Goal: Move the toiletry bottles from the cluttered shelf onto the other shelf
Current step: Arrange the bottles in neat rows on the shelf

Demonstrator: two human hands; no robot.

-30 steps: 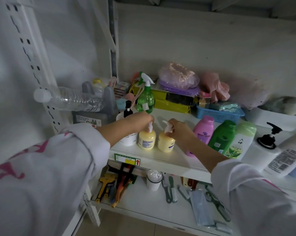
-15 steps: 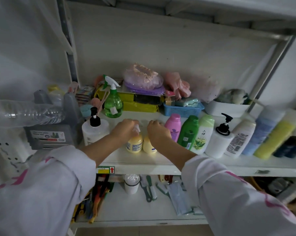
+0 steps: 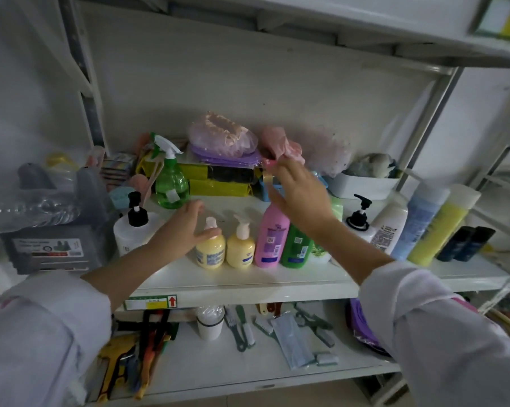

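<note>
Your left hand [image 3: 186, 227] hangs with fingers spread and holding nothing, its fingertips just beside the pump of the nearer yellow pump bottle [image 3: 210, 249]. That bottle stands upright on the middle shelf [image 3: 247, 277], long axis vertical, directly to the right of your palm; its twin, the second yellow bottle [image 3: 241, 248], stands just beyond it. So the left hand is the nearer one for either yellow bottle. Your right hand [image 3: 302, 195] is raised with fingers loosely spread, empty, above and in front of the pink bottle [image 3: 272, 240], covering its cap. It also hides the top of the green bottle [image 3: 297, 248] and most of a paler bottle behind your wrist. The bottles at the far right are blurred, and their labels cannot be read.
</note>
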